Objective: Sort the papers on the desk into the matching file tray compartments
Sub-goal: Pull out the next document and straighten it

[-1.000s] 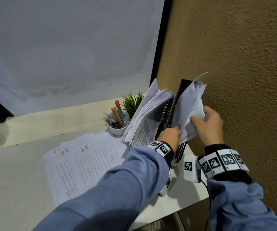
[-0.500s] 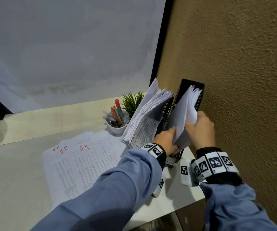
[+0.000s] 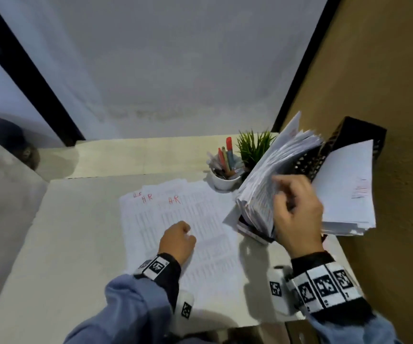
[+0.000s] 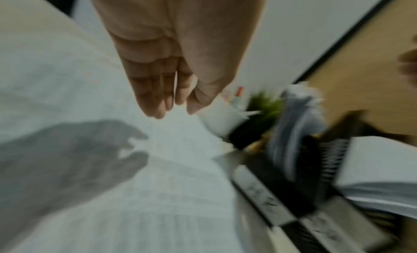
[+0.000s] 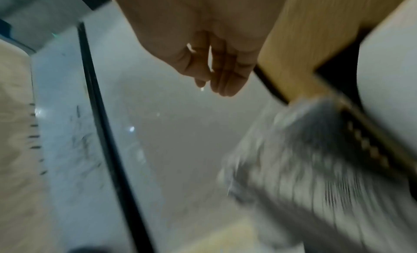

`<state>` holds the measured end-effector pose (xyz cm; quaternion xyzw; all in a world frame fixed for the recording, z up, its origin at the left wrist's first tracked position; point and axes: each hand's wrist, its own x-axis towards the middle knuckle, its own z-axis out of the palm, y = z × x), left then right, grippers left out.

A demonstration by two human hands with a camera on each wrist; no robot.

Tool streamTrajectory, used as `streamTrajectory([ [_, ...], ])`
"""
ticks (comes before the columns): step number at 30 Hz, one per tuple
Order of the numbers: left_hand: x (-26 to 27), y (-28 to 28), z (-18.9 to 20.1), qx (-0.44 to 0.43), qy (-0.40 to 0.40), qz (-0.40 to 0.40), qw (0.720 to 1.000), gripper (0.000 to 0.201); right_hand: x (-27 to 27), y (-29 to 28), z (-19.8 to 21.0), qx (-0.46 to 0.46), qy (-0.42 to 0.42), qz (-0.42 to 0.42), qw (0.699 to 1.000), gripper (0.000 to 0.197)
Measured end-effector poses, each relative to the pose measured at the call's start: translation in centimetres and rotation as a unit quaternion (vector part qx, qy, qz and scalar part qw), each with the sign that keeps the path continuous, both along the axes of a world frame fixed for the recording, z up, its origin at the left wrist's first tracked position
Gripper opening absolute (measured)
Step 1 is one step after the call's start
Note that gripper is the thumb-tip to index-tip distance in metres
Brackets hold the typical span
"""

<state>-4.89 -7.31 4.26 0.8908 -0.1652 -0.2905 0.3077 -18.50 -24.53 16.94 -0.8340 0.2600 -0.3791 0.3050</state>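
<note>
A black mesh file tray [image 3: 357, 130] stands against the brown wall at the desk's right. Its left compartment holds a thick fanned stack of papers [image 3: 270, 175]; the right one holds a smaller white stack [image 3: 347, 189] with red writing. Loose printed sheets marked "HR" in red [image 3: 175, 219] lie spread on the desk. My left hand [image 3: 178, 238] hovers just above these sheets, fingers loosely curled and holding nothing [image 4: 167, 96]. My right hand [image 3: 297, 214] is in front of the tray between the two stacks, fingers relaxed and empty [image 5: 221, 75].
A white cup of pens and markers [image 3: 225, 170] and a small green plant [image 3: 255, 147] stand behind the loose sheets, left of the tray. A white partition rises at the back and a brown wall [image 3: 386, 95] on the right. The desk's front edge is near my wrists.
Both hands let go of the papers they were pushing into the tray's right compartment. The left hand moved down-left over the HR sheets; the right hand drew back.
</note>
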Motion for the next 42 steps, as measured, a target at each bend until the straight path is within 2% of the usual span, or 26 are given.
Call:
streamTrajectory([
  [2, 1.2, 3.2, -2.6, 0.048, 0.021, 0.076, 0.996, 0.032, 1.4, 2.8, -4.6, 0.084, 0.099, 0.063, 0.99, 0.021],
  [4, 1.7, 4.9, -4.2, 0.07, 0.044, 0.131, 0.988, 0.039, 2.2, 4.4, -9.5, 0.179, 0.225, 0.072, 0.955, 0.024],
  [6, 1.7, 5.5, -5.1, 0.068, 0.049, 0.175, 0.981, 0.041, 2.6, 4.9, -14.0, 0.259, 0.303, 0.059, 0.915, 0.027],
  [7, 1.6, 5.5, -5.3, 0.059, 0.05, 0.191, 0.978, 0.042, 2.7, 5.0, -15.6, 0.273, 0.331, 0.044, 0.902, 0.025],
  [9, 1.4, 5.1, -5.5, 0.027, 0.057, 0.225, 0.972, 0.043, 2.9, 5.0, -17.7, 0.235, 0.412, -0.011, 0.88, 0.022],
  [11, 1.3, 4.6, -5.5, 0.0, 0.078, 0.257, 0.963, 0.045, 3.0, 5.2, -18.3, 0.229, 0.463, -0.075, 0.853, 0.039],
  [13, 1.5, 4.2, -5.5, -0.011, 0.106, 0.281, 0.954, 0.048, 3.2, 5.3, -18.6, 0.241, 0.457, -0.092, 0.851, 0.049],
  [17, 1.6, 3.9, -6.1, -0.014, 0.157, 0.284, 0.946, 0.05, 3.1, 5.1, -19.0, 0.314, 0.382, -0.082, 0.865, 0.035],
  [20, 1.7, 4.3, -6.1, -0.035, 0.134, 0.221, 0.965, 0.027, 2.7, 5.2, -18.1, 0.338, 0.373, -0.04, 0.863, 0.021],
  [22, 1.6, 4.9, -5.9, -0.069, 0.109, 0.192, 0.973, 0.003, 2.6, 5.2, -17.6, 0.344, 0.361, -0.027, 0.866, 0.022],
  [24, 1.7, 5.8, -6.3, -0.099, 0.095, 0.187, 0.973, 0.025, 2.7, 5.0, -17.5, 0.358, 0.323, -0.045, 0.875, 0.032],
  [26, 1.6, 6.8, -6.3, -0.116, 0.119, 0.191, 0.967, 0.043, 2.9, 4.6, -17.6, 0.391, 0.269, -0.048, 0.879, 0.043],
  [28, 1.5, 7.5, -6.2, -0.122, 0.142, 0.184, 0.965, 0.047, 3.4, 4.3, -17.8, 0.406, 0.249, -0.015, 0.879, 0.048],
  [29, 1.6, 7.7, -6.1, -0.123, 0.145, 0.175, 0.966, 0.047, 3.6, 4.3, -17.4, 0.422, 0.23, -0.001, 0.877, 0.044],
  [31, 1.7, 7.9, -5.7, -0.12, 0.139, 0.151, 0.971, 0.047, 4.1, 4.4, -17.0, 0.488, 0.173, 0.008, 0.855, 0.028],
  [33, 2.0, 7.9, -5.3, -0.112, 0.128, 0.146, 0.975, 0.046, 4.3, 4.7, -16.7, 0.551, 0.152, 0.013, 0.82, 0.023],
  [35, 2.7, 8.0, -5.1, -0.095, 0.088, 0.176, 0.976, 0.045, 4.2, 5.0, -16.6, 0.556, 0.168, 0.031, 0.813, 0.025],
  [36, 3.2, 8.0, -5.0, -0.067, 0.043, 0.203, 0.976, 0.042, 4.2, 5.0, -16.7, 0.555, 0.174, 0.034, 0.813, 0.027],
  [38, 4.3, 8.4, -5.4, -0.007, -0.027, 0.267, 0.963, 0.026, 4.1, 5.1, -16.4, 0.564, 0.166, 0.027, 0.809, 0.028],
  [39, 4.7, 8.7, -5.6, 0.017, -0.031, 0.297, 0.954, 0.028, 4.1, 5.3, -16.4, 0.57, 0.156, 0.025, 0.806, 0.03],
  [42, 5.5, 9.2, -6.3, 0.019, 0.035, 0.348, 0.937, 0.063, 3.9, 5.5, -16.5, 0.609, 0.111, 0.017, 0.785, 0.044],
])
